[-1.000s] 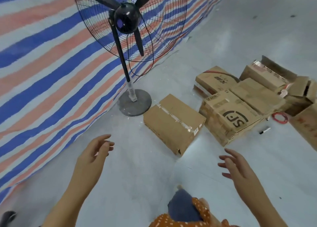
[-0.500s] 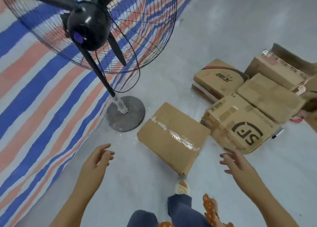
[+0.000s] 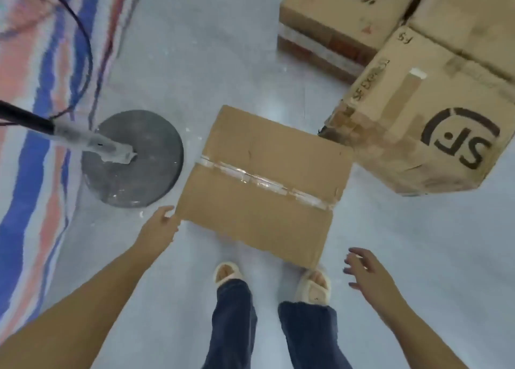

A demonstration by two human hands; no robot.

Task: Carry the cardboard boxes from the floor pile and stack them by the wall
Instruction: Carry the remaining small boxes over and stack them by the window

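The floor (image 3: pixel 223 48) is smooth pale grey concrete with a soft sheen and small white flecks. Along the left hangs a tarpaulin (image 3: pixel 33 173) striped blue, red and white. A standing fan's round dark base (image 3: pixel 145 179) rests on the floor beside it, its black pole (image 3: pixel 25 119) leaning out of view.

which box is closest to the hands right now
The plain box sealed with clear tape, at the person's feet. The left hand reaches its corner; the SF box lies farther off.
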